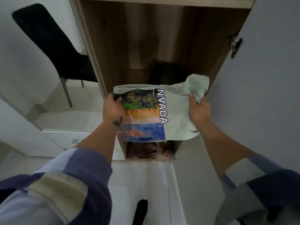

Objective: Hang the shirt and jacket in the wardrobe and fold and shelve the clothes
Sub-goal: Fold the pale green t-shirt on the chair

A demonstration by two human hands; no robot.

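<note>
At the centre of the frame both hands hold a folded T-shirt (172, 111) flat in front of the open wardrobe (123, 46). The left hand (112, 108) has its grip closed on the shirt's left edge, thumb on top beside the printed picture, fingers tucked underneath; a small dark heart-shaped tattoo sits at the wrist. The right hand (197, 109) has its grip clamped on the right edge, where a bunch of loose cloth rises above the thumb.

The T-shirt is soft pale green knit, folded to a rough rectangle. Its print is a colourful scene in bands: dark city buildings, green, orange, then blue and pinkish at the near end. White block letters with dark outlines run along the picture's right side and read "NEVADA", with the second letter partly hidden by a crease.

Both forearms are bare, with sleeves (78, 174) in blue, lilac and cream blocks pushed up.

The wardrobe interior is brown wood-grain board with a white door (267, 78) at the right carrying a dark hinge (236, 47). Below the shirt a lower compartment shows brownish folded cloth (142, 151). A black chair (53, 46) with thin metal legs stands at upper left on the pale floor (138, 181).
</note>
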